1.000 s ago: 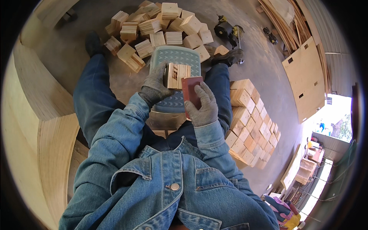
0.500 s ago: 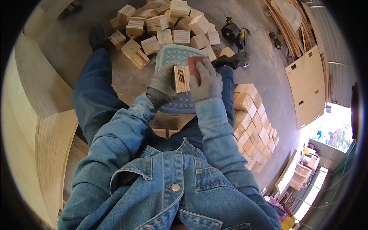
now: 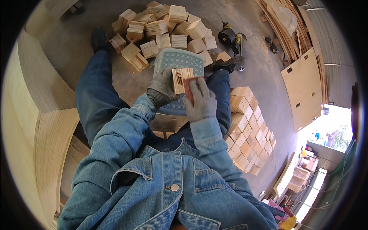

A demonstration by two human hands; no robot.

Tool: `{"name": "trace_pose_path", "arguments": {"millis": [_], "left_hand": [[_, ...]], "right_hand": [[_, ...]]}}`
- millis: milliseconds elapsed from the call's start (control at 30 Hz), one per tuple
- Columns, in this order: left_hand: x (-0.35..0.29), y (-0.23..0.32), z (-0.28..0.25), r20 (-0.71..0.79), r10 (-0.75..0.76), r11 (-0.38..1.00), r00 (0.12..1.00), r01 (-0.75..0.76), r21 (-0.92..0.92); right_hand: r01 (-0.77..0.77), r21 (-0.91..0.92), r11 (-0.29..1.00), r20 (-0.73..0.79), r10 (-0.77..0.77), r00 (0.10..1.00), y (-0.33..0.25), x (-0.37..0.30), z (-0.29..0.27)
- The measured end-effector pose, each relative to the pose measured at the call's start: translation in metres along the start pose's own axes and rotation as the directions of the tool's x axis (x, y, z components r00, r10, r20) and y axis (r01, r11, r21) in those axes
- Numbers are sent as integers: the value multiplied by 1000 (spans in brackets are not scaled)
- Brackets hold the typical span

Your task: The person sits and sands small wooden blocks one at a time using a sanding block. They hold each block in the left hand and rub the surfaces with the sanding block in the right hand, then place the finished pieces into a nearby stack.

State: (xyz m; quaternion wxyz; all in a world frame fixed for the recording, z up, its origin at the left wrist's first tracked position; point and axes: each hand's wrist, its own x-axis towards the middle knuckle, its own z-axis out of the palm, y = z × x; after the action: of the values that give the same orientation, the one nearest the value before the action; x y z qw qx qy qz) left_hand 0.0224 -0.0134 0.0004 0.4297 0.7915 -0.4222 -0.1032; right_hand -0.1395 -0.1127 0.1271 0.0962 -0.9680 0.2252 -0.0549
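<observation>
In a grey glove, my left hand is closed around the left side of a plywood block with dark marks on its near face. My right hand, gloved too, presses a reddish-brown sanding block against the right side of that block; its fingers lie over the sanding block. Both hands are above a pale blue-green plastic stool with a raised pattern, standing between my legs. The hands and block cover part of the stool's top.
A loose heap of wooden blocks lies beyond the stool. Neatly stacked blocks stand right of my leg. Black and yellow tools rest near my right shoe. Large curved plywood pieces fill the left; boards lean at the right.
My right hand has slid the sanding block down toward me along the plywood block. My left hand keeps its hold, and the view has shifted slightly.
</observation>
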Motion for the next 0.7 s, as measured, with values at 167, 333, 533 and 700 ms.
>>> {"name": "trace_pose_path", "arguments": {"millis": [167,333,533,700], "left_hand": [[-3,-6,4,13,-53,999,999,53,15],[-5,-9,12,-61,51,998,997,-49,28],[-7,-7,9,-53,-2,997,999,-2,-78],[-6,12,-11,-26,-63,990,998,59,-129]], "right_hand": [[41,19,999,-63,-39,997,6,-58,8],[-1,-2,1000,-11,1,1000,8,-49,16],[-13,47,999,13,13,1000,17,-51,12],[11,123,992,-131,5,991,23,-61,-5]]}}
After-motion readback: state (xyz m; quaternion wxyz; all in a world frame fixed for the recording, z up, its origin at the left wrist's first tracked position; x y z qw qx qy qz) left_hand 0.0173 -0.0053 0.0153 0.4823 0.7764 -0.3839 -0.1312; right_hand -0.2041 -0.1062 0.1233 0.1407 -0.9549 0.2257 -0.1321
